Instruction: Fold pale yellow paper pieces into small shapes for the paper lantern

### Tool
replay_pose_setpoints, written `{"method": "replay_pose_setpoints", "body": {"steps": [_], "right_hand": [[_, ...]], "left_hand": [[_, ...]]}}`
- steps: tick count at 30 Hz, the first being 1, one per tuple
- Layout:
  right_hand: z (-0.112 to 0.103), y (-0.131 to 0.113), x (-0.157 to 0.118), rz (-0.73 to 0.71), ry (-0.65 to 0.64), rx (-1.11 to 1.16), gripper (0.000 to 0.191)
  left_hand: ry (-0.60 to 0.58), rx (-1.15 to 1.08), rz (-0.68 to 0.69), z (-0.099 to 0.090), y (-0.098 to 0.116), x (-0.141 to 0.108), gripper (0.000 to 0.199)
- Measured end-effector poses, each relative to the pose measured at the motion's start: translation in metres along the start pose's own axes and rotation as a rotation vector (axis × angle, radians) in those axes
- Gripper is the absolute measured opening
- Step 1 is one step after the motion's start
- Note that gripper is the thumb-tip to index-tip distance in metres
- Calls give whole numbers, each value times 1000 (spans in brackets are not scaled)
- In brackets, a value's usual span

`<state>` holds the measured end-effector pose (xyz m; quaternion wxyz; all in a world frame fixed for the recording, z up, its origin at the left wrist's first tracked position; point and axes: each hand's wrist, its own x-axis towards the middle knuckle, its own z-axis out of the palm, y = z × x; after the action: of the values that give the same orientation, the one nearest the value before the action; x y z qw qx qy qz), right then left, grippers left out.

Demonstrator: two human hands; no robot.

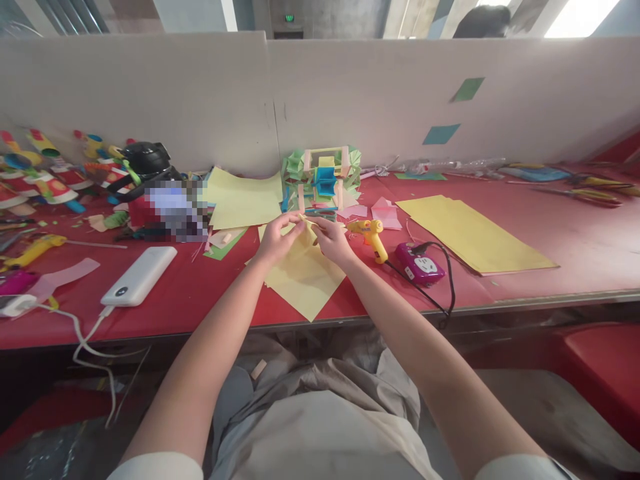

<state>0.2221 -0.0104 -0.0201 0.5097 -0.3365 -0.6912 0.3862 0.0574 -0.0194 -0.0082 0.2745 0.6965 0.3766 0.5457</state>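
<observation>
Both hands meet over a pale yellow sheet (307, 283) that lies with one corner toward the table's front edge. My left hand (281, 237) is closed on a small folded piece of yellow paper (309, 230). From the other side, my right hand (331, 239) pinches the same piece. Fingers cover part of its shape. Just behind the hands stands a paper and wood model (326, 179) with green fans and a blue middle. A yellow glue gun (370, 237) lies right of my right hand.
A purple power socket (420, 263) with a black cable and yellow sheets (475, 233) lie right. Left are a white power bank (139, 277), a black cap-like object (147, 160) and paper figures (50, 180). A partition (200, 100) stands behind.
</observation>
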Motion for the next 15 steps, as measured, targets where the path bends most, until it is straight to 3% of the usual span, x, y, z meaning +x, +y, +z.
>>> {"method": "replay_pose_setpoints", "body": {"steps": [10, 15], "right_hand": [[0, -4, -3, 77, -23, 106, 40], [-3, -5, -1, 81, 24, 105, 34]], "left_hand": [[65, -162, -261, -3, -10, 4, 51], [-40, -216, -340, -9, -5, 4, 52]]}}
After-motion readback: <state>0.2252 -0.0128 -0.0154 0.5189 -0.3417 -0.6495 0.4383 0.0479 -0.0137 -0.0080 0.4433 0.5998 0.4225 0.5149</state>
